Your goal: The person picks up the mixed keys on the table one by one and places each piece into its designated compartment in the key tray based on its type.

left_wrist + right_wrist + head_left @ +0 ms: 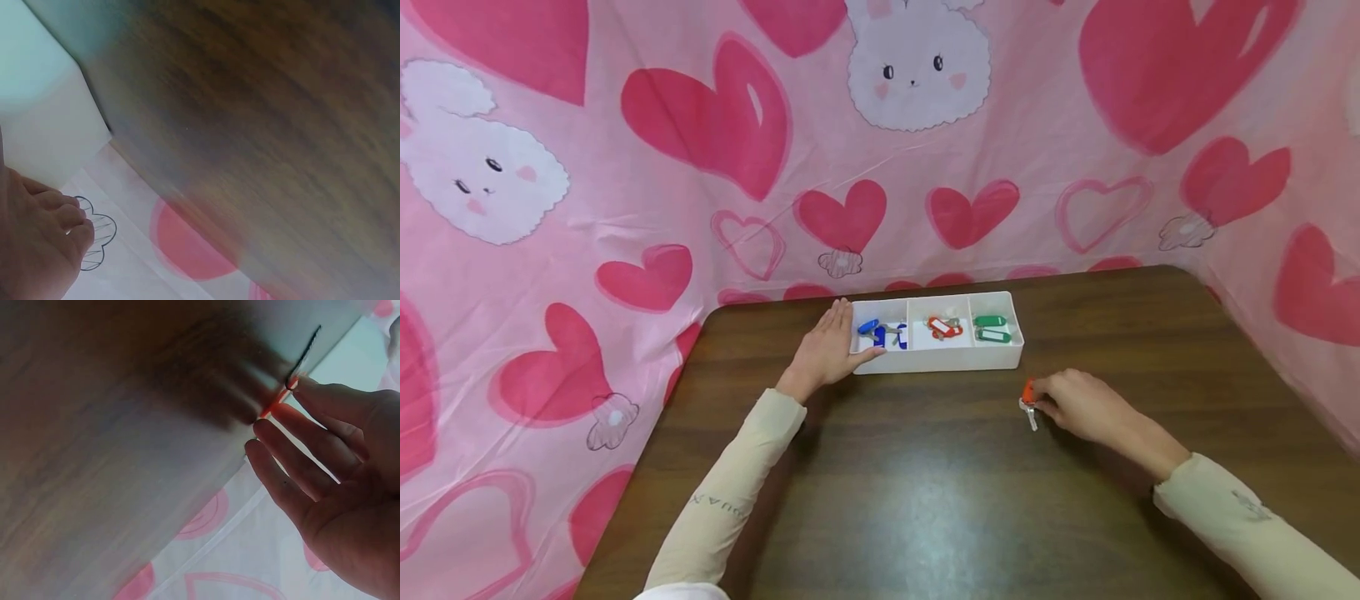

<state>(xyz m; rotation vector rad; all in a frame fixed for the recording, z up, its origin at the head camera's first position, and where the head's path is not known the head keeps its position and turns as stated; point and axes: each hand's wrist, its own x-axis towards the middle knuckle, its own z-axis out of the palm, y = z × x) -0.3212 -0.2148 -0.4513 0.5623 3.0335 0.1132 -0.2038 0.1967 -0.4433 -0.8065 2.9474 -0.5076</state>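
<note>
A white tray (940, 360) with three compartments stands toward the back of the table. Blue key tags (868, 326) with keys lie in its left compartment, red-orange key tags (943, 327) with keys in the middle one, and two green key tags (993, 336) in the right one. My left hand (823, 352) rests against the tray's left end, fingers straight and thumb over the front rim. To the right in front of the tray, my right hand (1081, 404) pinches an orange key tag (279, 401) between thumb and fingers. A silver key (1031, 417) hangs from that tag.
The brown wooden table (917, 483) extends in front of the tray and to both sides. Behind it and along the sides hangs a pink cloth (820, 158) printed with hearts and white rabbit faces.
</note>
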